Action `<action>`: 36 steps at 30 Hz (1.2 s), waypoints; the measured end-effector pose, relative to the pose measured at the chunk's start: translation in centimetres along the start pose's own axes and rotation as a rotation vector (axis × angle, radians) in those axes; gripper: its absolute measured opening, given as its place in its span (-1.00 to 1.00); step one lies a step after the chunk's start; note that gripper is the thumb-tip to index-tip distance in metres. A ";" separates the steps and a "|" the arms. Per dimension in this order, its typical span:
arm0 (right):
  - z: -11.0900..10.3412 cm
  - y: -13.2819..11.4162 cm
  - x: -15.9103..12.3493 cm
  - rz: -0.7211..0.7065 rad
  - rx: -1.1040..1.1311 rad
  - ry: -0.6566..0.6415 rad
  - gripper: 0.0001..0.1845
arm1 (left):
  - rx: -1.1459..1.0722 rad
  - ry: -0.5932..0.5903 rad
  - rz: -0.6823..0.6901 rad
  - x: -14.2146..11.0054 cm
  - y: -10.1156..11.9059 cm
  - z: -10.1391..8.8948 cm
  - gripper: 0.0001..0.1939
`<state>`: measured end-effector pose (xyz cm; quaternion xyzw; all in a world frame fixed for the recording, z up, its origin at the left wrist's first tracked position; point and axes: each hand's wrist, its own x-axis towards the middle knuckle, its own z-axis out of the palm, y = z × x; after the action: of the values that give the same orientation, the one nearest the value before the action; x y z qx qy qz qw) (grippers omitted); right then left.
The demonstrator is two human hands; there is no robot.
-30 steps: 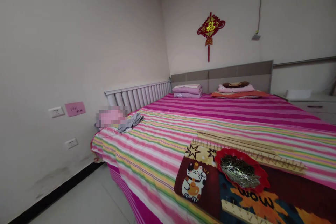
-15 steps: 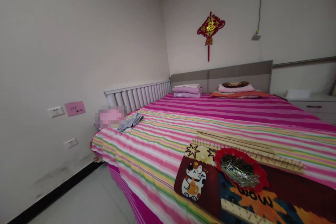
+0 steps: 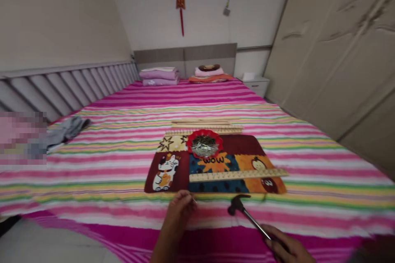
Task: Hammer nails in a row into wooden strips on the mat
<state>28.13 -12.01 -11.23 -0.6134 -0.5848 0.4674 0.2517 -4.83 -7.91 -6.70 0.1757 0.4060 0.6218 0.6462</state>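
My left hand [image 3: 180, 210] reaches over the near edge of the striped bed [image 3: 123, 164], its fingers pinched on a thin nail. In my right hand [image 3: 285, 246], low at the right, is the handle of a hammer [image 3: 247, 213] whose dark head points at the patterned mat [image 3: 212, 164]. A wooden strip studded with nails [image 3: 237, 174] lies across that mat. Behind it sits a red dish of loose nails [image 3: 204, 144], and further wooden strips [image 3: 203, 125] lie beyond the mat.
Grey cloth [image 3: 66, 129] lies at the left by a slatted bed rail [image 3: 61, 88]. Folded bedding [image 3: 160, 76] and pillows [image 3: 210, 73] sit at the headboard. A wardrobe [image 3: 339, 57] lines the right side, with a nightstand [image 3: 257, 84] beside it.
The view has swung right and down to face the bed squarely. Both hands have come into view, the left pinching a nail and the right holding a hammer.
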 end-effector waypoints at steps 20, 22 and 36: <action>0.1 -2.2 -0.4 0.038 0.192 -0.111 -0.61 | 0.866 0.321 0.367 4.2 -0.5 4.3 -0.69; 0.1 -2.2 -0.4 0.019 0.179 -0.103 -0.64 | 0.867 0.319 0.381 4.1 -0.6 4.3 -0.69; -0.1 -2.8 -0.8 -0.009 0.077 -0.060 -0.53 | 0.914 0.288 0.508 3.9 -1.1 4.3 -0.75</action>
<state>26.94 -12.20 -8.63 -0.5864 -0.5765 0.5064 0.2595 -1.31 -3.16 -6.04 0.4445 0.6644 0.5362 0.2710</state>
